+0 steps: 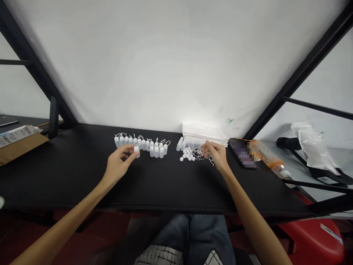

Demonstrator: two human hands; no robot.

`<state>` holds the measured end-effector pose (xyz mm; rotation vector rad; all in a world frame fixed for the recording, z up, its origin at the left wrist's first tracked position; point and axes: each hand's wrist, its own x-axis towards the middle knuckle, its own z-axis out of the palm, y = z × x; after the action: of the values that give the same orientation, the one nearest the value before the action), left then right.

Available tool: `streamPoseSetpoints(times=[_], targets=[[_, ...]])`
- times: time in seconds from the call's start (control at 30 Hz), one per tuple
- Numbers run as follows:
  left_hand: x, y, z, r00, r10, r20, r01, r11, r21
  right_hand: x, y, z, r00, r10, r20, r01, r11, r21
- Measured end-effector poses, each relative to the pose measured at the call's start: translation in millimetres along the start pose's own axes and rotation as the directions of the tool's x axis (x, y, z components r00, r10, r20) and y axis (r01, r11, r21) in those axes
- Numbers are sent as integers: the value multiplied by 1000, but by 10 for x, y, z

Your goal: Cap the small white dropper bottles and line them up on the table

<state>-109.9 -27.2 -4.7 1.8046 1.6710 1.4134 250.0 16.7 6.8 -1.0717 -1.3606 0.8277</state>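
Note:
My left hand [121, 162] pinches a small white plastic bottle [137, 151] with a white cap, near the left end of a row of bottles. Behind and to the right of it stand several similar capped bottles [156, 150], many with thin white loops at the top. My right hand [215, 152] is over a pile of white loop ties [202, 155], its fingers bent and slightly apart; I see nothing held in them. Just left of that hand lie loose white caps [189, 154]. More bottles without caps [180, 144] lie behind the caps, partly hidden.
A stack of white paper sheets or bags [204, 133] rests against the wall. To the right are a blurred dark phone-like item [244, 154] and an orange-labelled bottle [268, 158] lying down. Black frame bars [298, 73] slant at both sides; a cardboard box [22, 143] sits left.

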Motion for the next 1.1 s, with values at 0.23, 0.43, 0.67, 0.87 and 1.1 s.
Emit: streamPoseSetpoints(times=[0.23, 0.43, 0.67, 0.87, 1.1], targets=[[69, -68, 90, 992, -89, 92, 78, 990, 119, -1, 33, -8, 1000, -21, 9, 21, 996, -83], [145, -80, 187, 986, -123, 111, 114, 990, 84, -10, 69, -9, 999, -39, 35, 44, 990, -136], [192, -84, 267, 989, -111, 102, 103, 991, 80, -1, 89, -21, 999, -35, 30, 39, 989, -145], [228, -90, 296, 986, -98, 135, 85, 991, 100, -10, 124, -9, 997, -60, 44, 68, 976, -207], [141, -133, 121, 975, -98, 198, 62, 981, 181, -37, 119, 3, 975, -218, 52, 219, 880, -421]])
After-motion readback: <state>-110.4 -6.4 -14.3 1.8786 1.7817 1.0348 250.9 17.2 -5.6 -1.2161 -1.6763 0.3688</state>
